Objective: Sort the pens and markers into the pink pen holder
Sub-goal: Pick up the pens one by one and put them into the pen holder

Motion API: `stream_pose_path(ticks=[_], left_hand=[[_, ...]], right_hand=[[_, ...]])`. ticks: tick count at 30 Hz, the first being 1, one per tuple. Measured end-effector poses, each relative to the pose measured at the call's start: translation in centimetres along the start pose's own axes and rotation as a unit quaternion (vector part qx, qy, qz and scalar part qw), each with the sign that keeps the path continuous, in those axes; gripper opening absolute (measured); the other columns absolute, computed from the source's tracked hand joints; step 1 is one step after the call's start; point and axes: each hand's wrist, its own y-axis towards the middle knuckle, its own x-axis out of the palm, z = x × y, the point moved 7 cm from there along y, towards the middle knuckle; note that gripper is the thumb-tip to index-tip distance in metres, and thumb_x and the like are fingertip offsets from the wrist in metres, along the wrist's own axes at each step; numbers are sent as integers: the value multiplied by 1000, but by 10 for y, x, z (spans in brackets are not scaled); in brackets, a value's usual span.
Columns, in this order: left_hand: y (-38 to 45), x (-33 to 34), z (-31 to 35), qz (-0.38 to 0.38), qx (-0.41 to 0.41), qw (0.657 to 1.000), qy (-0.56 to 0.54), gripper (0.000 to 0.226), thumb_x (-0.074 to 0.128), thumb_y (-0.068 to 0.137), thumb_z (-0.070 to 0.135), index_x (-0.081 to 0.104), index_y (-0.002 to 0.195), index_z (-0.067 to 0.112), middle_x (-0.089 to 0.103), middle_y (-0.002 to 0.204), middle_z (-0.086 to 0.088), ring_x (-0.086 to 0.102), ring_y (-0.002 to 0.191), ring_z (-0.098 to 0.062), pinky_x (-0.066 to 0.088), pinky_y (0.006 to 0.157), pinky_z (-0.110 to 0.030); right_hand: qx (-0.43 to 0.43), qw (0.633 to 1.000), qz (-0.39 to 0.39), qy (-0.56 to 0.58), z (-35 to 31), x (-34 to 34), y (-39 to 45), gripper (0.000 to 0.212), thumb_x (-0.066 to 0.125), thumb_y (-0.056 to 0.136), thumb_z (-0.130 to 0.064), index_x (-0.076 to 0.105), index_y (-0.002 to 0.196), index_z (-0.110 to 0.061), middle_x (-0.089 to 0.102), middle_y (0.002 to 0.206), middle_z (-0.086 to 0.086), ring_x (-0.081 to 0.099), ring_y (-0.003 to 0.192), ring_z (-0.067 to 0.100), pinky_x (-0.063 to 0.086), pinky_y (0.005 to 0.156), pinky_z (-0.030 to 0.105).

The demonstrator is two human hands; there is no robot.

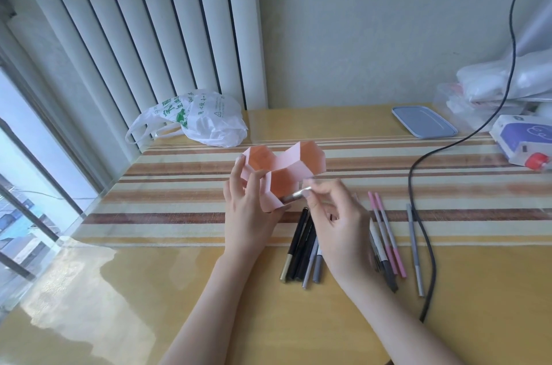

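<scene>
The pink pen holder (294, 163), made of three hexagonal cells, stands tilted toward me on the striped mat. My left hand (249, 209) grips its left side, thumb over the rim. My right hand (334, 221) pinches a silver-grey pen (294, 196) whose lower end is inside the nearest cell. On the table below the holder lie several dark and grey pens (301, 248). Two pink markers (386, 233), partly hidden grey pens beside my right wrist, and one thin grey pen (414, 248) lie to the right.
A black cable (418, 185) runs down the right side past the thin grey pen. A white plastic bag (206, 119) sits at the back left, a blue-grey lid (424, 122) at the back right, a tissue pack (522, 140) and wrapped items at the far right.
</scene>
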Motion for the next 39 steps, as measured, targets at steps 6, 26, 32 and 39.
stream_pose_path(ticks=[6, 26, 32, 39], left_hand=[[1, -1, -5, 14, -16, 1000, -4, 71, 88, 58, 27, 45, 114, 26, 27, 149, -11, 28, 125, -24, 27, 92, -33], [0, -10, -21, 46, -135, 986, -84, 61, 84, 64, 24, 50, 115, 21, 23, 148, -5, 20, 136, -25, 25, 93, -29], [0, -10, -22, 49, -136, 985, -93, 62, 84, 63, 24, 50, 116, 23, 23, 147, -4, 19, 135, -23, 24, 94, -28], [0, -8, -24, 37, -135, 986, -88, 63, 84, 64, 27, 50, 116, 23, 22, 148, -4, 17, 137, -21, 26, 96, -30]], right_hand=[[-42, 998, -2, -56, 2, 4, 1, 16, 57, 88, -12, 70, 94, -4, 65, 107, 5, 64, 91, 20, 54, 76, 33], [66, 852, -490, -172, 37, 35, -25, 29, 57, 87, -49, 63, 116, -44, 48, 137, -25, 27, 134, -2, 14, 111, 31], [67, 860, -488, -137, 31, 37, -22, 10, 68, 82, -42, 67, 88, -34, 49, 133, -28, 23, 118, -12, 16, 104, 25], [67, 866, -474, -144, 22, 37, -24, 8, 63, 87, -36, 56, 89, -33, 55, 104, -16, 26, 108, 2, 13, 108, 24]])
